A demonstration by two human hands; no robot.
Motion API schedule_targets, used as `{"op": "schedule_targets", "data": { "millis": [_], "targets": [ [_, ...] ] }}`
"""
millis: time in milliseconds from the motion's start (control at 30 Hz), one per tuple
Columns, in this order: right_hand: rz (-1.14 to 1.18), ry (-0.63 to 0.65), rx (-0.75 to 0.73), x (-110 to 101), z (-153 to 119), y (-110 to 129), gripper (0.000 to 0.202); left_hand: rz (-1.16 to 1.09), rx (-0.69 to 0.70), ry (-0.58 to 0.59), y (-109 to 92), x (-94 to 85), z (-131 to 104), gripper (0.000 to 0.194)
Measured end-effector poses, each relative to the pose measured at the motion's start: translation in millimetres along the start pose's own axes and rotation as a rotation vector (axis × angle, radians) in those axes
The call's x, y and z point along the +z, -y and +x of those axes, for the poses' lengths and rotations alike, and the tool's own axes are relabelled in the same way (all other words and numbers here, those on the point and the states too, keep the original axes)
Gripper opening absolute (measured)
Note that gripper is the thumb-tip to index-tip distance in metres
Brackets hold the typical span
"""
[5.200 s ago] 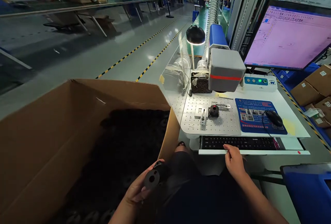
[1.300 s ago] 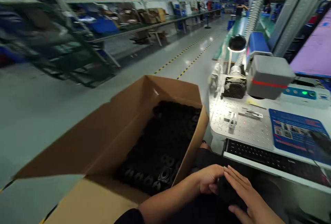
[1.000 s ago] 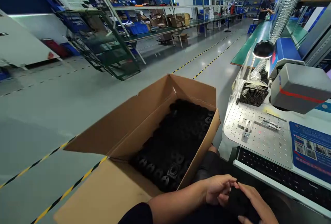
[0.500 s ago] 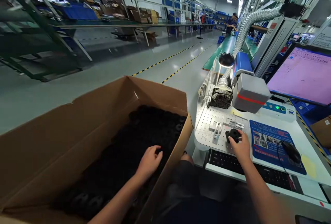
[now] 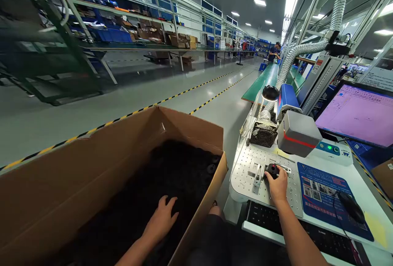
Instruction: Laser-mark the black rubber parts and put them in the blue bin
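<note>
Over the black parts [image 5: 184, 176] inside the cardboard box [image 5: 225, 163], my left hand [image 5: 161, 219] has its fingers apart and nothing in them. My right hand [image 5: 278, 184] grips a round black part [image 5: 272, 170] on the perforated metal plate [image 5: 241, 184]. That part sits against the metal fixture blocks [image 5: 257, 176], and a small red light spot shows on its top. The grey machine head with a red stripe [image 5: 299, 133] is above and behind it.
A blue mat [image 5: 328, 200] with a black mouse [image 5: 351, 206] lies right of the plate. A keyboard [image 5: 264, 217] sits below the plate, a monitor [image 5: 357, 112] at the right. A fan [image 5: 263, 135] stands behind. Far off, a person [image 5: 273, 53] stands by the green bench.
My right hand has carried the black part left, up against the fixture blocks. My left hand has moved left and nearer to me over the box, its fingers spreading. The view has tilted up.
</note>
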State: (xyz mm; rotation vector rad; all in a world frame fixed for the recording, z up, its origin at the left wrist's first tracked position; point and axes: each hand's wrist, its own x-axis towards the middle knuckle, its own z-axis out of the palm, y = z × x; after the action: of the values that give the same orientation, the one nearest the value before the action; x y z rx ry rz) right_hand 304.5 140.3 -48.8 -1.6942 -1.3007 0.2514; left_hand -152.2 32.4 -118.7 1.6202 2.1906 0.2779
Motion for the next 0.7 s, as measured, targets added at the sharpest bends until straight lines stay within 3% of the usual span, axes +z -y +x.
{"op": "schedule_targets", "data": {
  "millis": [300, 500, 700],
  "targets": [
    [-0.072, 0.008, -0.023, -6, -9, -5, 0.076, 0.136, -0.057, -0.075, -5, 16.3, 6, 0.049],
    [-0.172, 0.063, -0.019, -7, -15, -16, 0.051, 0.15, -0.064, -0.035, -2, 18.1, 16, 0.045],
    [-0.194, 0.034, -0.012, -1, -13, -20, 0.046, 0.087, -0.067, -0.019, 3, 9.5, 21, 0.05]
  ]
}}
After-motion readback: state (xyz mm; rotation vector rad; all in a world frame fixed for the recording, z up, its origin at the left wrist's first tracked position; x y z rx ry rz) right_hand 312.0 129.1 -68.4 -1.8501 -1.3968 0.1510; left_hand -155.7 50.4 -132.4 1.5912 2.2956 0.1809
